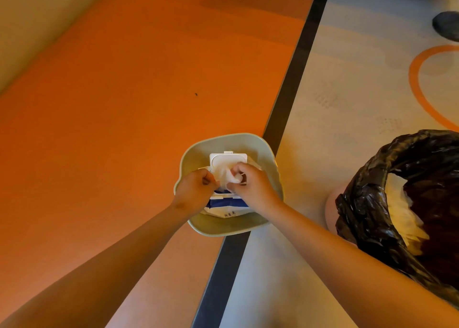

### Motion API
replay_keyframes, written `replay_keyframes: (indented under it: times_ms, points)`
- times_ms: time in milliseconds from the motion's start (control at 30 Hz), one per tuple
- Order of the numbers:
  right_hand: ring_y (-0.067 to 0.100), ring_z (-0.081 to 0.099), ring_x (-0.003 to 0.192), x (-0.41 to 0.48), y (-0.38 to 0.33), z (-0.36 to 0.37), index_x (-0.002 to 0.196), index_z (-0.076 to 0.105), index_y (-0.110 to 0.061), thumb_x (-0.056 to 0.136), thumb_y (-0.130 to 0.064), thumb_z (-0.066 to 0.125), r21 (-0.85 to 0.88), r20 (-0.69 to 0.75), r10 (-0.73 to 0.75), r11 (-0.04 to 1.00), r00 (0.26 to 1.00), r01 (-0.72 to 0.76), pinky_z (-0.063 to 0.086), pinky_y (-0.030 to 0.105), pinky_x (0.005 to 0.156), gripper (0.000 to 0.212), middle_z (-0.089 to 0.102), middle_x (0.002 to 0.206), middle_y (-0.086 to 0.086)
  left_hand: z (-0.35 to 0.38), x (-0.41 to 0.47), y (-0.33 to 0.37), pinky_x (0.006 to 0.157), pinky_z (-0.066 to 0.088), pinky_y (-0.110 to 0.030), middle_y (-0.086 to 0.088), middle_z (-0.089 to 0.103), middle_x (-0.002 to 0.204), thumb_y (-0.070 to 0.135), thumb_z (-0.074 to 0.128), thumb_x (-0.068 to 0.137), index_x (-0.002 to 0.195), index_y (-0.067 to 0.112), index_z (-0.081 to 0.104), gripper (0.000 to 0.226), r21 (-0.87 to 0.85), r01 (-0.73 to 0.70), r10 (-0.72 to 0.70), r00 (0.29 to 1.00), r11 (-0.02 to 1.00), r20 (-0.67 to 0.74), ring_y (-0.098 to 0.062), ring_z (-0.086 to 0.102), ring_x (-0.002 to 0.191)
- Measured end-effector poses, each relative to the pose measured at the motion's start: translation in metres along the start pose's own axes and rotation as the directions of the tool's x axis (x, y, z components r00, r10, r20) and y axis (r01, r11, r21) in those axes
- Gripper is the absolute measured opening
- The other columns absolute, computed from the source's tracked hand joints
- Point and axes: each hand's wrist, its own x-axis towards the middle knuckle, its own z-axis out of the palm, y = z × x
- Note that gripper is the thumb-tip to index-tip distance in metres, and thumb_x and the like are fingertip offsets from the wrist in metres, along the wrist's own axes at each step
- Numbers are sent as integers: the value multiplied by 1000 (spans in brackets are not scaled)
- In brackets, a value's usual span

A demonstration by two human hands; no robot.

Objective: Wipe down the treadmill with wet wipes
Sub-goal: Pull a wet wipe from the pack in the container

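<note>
Wet-wipe pack [227, 207] lies in a pale green basin [223, 141], its white flip lid [224, 157] open toward the basin's far side. Both hands meet over the basin: left hand [195, 191] and right hand [253, 186] each have fingers curled tight, pinching one crumpled white wipe [227, 176] above the pack. Right of the basin stands a bin [331, 208] lined with a black bag [372, 191], with pale sheets [400, 213] inside.

Single view: head camera on you, wide-angle, edges bowed. Looks forward and steeply down along your forearms onto floor [124, 99]. Your left hand [195, 192] and right hand [253, 187] meet on wet wipe [227, 175] just below frame centre, arms extended. Black bin bag [367, 203] cropped by right edge.
</note>
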Motion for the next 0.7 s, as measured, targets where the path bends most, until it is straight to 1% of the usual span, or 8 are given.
replay_keyframes:
  times_ms: [67, 133, 200, 300, 400, 500, 600, 700]
  points:
    - [12, 55, 92, 0, 2, 4, 99, 66, -11, 92, -17, 64, -136, 32, -44, 990, 999, 48, 43, 16, 89, 9, 64, 110, 5, -1, -3, 1, 75, 52, -30, 3, 62, 75, 16, 54, 97, 78, 20, 60, 21, -3, -20, 20, 1000, 1000, 0, -19, 59, 73]
    - [17, 57, 99, 1, 3, 6, 100, 70, -9, 93, -17, 62, -205, 84, -75, 974, 994, 91, 44, 21, 95, 13, 61, 116, 5, -2, -5, 2, 75, 50, -29, 5, 62, 77, 17, 52, 99, 80, 20, 60, 20, -19, -33, 33, 999, 999, 19, -14, 57, 71]
    - [18, 52, 108, 1, 3, 5, 106, 71, -11, 95, -18, 59, -287, 119, -117, 947, 986, 147, 39, 22, 98, 17, 57, 120, 3, -4, -7, 2, 78, 52, -33, 3, 64, 79, 16, 52, 99, 79, 21, 59, 22, -46, -32, 34, 999, 998, 42, -14, 56, 71]
    - [17, 40, 117, 3, 5, -1, 114, 70, -16, 97, -26, 56, -448, 146, -163, 868, 976, 212, 28, 20, 93, 24, 54, 120, -2, -6, -8, 2, 78, 53, -36, -4, 66, 82, 14, 52, 98, 77, 21, 59, 23, -84, -12, 17, 998, 996, 56, -19, 57, 74]
    - [17, 37, 117, 2, 1, -2, 116, 69, -19, 98, -32, 53, -511, 184, -165, 826, 969, 238, 31, 26, 95, 28, 51, 119, -2, -6, -9, 4, 71, 53, -29, 0, 66, 81, 12, 52, 98, 78, 19, 58, 22, -139, 14, -4, 998, 990, 70, -20, 60, 74]
    - [20, 35, 119, 1, -1, 2, 117, 68, -21, 101, -34, 45, -596, 247, -155, 754, 956, 276, 33, 33, 99, 31, 48, 121, 1, -5, -7, 3, 81, 55, -38, -1, 68, 84, 11, 51, 99, 78, 19, 58, 23, -143, 26, -17, 998, 989, 62, -27, 65, 84]
    - [23, 34, 123, -1, -2, 6, 121, 66, -20, 103, -35, 38, -674, 308, -100, 679, 946, 291, 31, 37, 102, 36, 47, 125, 4, -3, -8, 2, 81, 54, -34, 2, 68, 83, 9, 49, 99, 79, 19, 58, 24, -140, 21, -12, 998, 990, 60, -22, 65, 84]
    - [22, 39, 116, 1, -4, 6, 118, 66, -18, 102, -37, 41, -605, 331, -60, 752, 942, 260, 37, 35, 97, 36, 49, 121, 6, -6, -8, 0, 71, 53, -24, 4, 68, 81, 7, 49, 99, 79, 17, 58, 24, -169, 13, 1, 997, 986, 79, -16, 63, 77]
